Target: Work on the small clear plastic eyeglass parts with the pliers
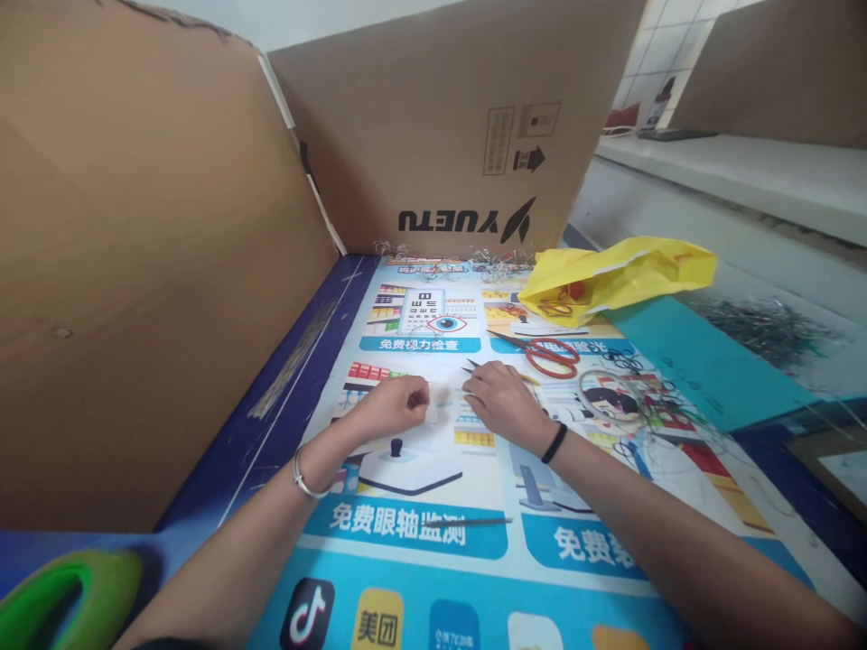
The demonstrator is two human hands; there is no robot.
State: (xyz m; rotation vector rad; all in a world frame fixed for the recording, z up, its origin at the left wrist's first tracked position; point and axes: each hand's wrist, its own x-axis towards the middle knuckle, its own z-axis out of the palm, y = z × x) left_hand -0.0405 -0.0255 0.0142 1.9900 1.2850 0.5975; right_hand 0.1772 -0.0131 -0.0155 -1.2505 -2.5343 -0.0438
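Note:
My left hand (399, 403) is closed, thumb and fingers curled together above the printed mat (433, 564). What its fingertips hold, if anything, is too small to make out. My right hand (499, 399) faces it a short gap away, fingers bent and pressed together; its grip is hidden too. Just behind the right hand, a small pointed tool with a yellow handle (530, 380) shows its dark tips to the left; I cannot tell whether the hand touches it. Beyond lie red-handled scissors (554, 358). A thin dark rod (469, 522) lies on the mat nearer me.
Cardboard walls (433, 126) stand at the back and left. A yellow bag (627, 271) lies at back right, near tangled wire (759, 329). A clear ring (583, 390) and loose wire lie at right. Thin wires (294, 361) lie left; a green tape roll (112, 587) sits front left.

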